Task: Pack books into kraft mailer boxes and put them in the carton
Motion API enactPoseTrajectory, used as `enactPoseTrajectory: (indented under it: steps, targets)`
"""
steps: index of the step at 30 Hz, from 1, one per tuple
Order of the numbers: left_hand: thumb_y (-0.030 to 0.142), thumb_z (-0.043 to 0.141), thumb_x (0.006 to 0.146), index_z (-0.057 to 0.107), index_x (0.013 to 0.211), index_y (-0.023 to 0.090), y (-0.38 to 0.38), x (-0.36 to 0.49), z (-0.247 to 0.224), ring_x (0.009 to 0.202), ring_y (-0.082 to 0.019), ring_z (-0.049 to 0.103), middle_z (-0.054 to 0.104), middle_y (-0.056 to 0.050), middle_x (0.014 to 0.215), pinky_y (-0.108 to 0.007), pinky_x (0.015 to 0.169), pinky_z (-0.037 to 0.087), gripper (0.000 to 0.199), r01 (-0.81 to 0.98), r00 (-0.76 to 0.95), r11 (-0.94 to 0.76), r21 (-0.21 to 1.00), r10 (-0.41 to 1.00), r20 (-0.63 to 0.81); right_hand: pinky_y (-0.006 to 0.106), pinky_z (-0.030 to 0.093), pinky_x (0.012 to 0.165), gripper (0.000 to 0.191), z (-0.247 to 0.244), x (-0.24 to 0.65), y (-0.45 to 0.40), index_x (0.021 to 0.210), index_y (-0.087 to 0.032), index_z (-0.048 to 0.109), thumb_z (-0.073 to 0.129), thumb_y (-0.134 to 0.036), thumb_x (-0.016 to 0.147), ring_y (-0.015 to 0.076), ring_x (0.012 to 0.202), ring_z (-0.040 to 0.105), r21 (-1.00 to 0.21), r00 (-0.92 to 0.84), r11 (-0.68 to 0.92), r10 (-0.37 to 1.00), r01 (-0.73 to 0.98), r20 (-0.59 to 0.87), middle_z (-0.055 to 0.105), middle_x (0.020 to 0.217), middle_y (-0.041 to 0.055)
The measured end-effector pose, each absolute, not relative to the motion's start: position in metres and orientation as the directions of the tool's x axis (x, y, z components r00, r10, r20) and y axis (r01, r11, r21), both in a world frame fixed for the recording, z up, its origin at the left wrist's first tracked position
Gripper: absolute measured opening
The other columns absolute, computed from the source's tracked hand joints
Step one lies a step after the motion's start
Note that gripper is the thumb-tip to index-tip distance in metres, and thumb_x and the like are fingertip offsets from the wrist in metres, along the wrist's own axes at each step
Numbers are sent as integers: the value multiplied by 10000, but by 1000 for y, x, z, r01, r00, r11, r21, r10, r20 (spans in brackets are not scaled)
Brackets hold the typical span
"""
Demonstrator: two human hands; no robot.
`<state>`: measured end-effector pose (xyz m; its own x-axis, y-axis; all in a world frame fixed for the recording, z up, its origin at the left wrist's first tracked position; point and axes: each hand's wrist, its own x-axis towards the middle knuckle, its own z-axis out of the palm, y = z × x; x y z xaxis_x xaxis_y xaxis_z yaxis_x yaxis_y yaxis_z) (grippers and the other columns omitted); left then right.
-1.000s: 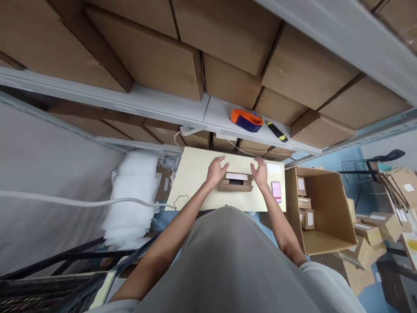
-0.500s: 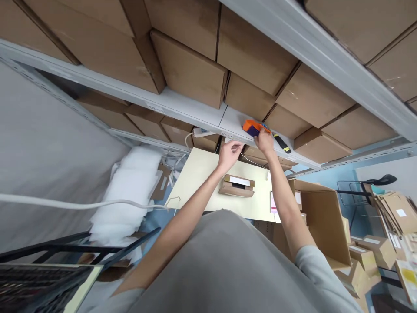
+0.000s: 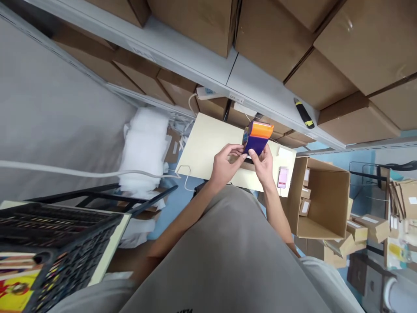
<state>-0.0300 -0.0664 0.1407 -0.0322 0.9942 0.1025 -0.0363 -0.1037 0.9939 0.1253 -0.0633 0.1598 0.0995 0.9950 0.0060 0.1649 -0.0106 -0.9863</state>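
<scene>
A purple-and-orange boxy object (image 3: 257, 142), its exact kind unclear, is held tilted over the pale table (image 3: 202, 143). My right hand (image 3: 263, 167) grips its lower right side, thumb across the purple face. At its lower left edge, the fingertips and thumb of my left hand (image 3: 226, 165) close on it. Below, a small brown cardboard box (image 3: 249, 165) on the table is mostly covered by my hands and the object. A phone (image 3: 282, 177) with a lit screen lies right of my right hand.
A black-and-yellow box cutter (image 3: 304, 114) lies on the grey shelf (image 3: 257, 80), among large cartons (image 3: 273, 39). To the right stands an open carton (image 3: 322, 200) with small boxes inside. White foam sheets (image 3: 143, 148) and a black crate (image 3: 65, 230) are at left. A white cable (image 3: 97, 175) hangs across.
The purple-and-orange object has come off the shelf and down over the table in my right hand. My left hand has moved from the shelf edge to meet it. The view has shifted.
</scene>
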Motion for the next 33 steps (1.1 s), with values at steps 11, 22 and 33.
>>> enactPoseTrajectory:
  steps: [11,22,33]
  targets:
    - [549,846,962,811,1074,217,-67,-50,144,558,-64,526,808,-56,1081,-243,550,468,352,90,163,-12,996,987,-3,458,633,1131,663,154,121,-81,1345,-230,667,698,-800,1008,281,1213,780,-984,50,-105,994,145,-99,821,1280,129]
    - [604,784,1019,807,1300,237,-37,-72,191,808,-124,690,768,-93,1248,-260,720,590,462,150,127,-221,964,971,203,460,650,1042,583,153,170,-112,1410,-248,635,711,-700,1050,303,1145,786,-901,-88,16,996,434,-24,808,1302,136]
    - [617,817,1011,860,1026,230,-46,-56,202,679,-114,578,781,-67,1000,-274,627,494,390,195,268,-259,946,942,203,546,677,994,445,151,221,-117,1468,-242,625,660,-521,1124,345,1131,778,-674,-297,303,946,673,129,804,1265,173]
